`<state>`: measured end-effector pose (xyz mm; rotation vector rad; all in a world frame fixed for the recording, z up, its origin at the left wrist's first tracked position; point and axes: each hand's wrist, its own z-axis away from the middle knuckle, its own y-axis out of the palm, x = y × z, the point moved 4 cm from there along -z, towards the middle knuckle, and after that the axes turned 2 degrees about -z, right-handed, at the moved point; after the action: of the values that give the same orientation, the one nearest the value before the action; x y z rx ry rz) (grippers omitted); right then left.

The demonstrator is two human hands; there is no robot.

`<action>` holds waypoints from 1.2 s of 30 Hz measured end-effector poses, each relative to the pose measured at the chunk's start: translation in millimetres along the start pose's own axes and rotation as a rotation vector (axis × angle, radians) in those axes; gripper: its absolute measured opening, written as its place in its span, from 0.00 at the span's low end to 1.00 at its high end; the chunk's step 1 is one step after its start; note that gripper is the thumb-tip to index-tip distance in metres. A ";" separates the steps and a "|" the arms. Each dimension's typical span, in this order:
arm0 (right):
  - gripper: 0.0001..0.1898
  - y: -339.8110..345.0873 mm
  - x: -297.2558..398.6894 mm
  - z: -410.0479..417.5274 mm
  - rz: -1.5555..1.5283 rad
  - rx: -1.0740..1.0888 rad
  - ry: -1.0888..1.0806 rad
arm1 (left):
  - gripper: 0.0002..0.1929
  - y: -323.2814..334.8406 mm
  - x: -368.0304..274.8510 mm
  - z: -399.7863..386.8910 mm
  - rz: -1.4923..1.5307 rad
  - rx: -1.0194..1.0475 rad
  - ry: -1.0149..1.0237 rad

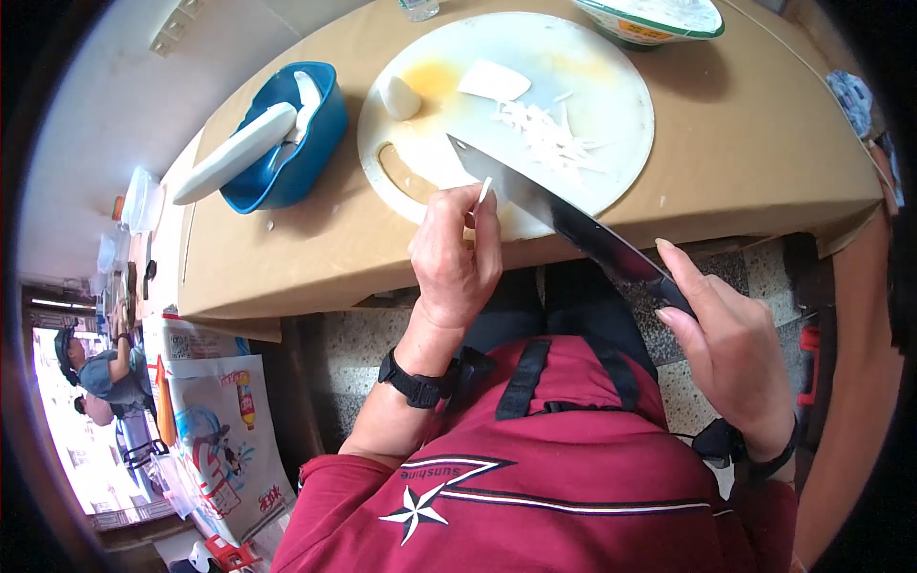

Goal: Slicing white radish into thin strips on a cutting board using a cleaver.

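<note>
Between the thumb and fingers of my left hand [458, 247] is a small white vegetable strip [486, 190], held up over the near edge of a round white plastic cutting board [602, 93]. My right hand [731, 344] grips the dark handle of a broad-bladed kitchen knife [551, 208]. Its blade slants to the upper left, the far end above the board. On the board are a pile of white vegetable shreds [550, 136], a flat-cut white chunk [494, 81] and a rounded white end piece [400, 98]. Yellowish stains mark the board.
A blue plastic basin [322, 136] at the left holds long peeled white vegetables [236, 152], one jutting over its rim. Beyond the board stand a green-rimmed bowl [652, 21] and a clear container [419, 8]. Brown sheeting covers the table [344, 268]. People [107, 372] are at far left.
</note>
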<state>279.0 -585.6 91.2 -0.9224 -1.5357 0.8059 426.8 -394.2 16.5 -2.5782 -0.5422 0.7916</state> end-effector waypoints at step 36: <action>0.29 6.7 -0.2 -7.6 -0.196 -0.050 -0.037 | 0.09 2.0 1.0 2.0 0.021 -0.032 0.019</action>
<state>287.4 -582.7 86.4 -0.7817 -1.6561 0.6499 426.9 -394.9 13.6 -2.6222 -0.5272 0.7712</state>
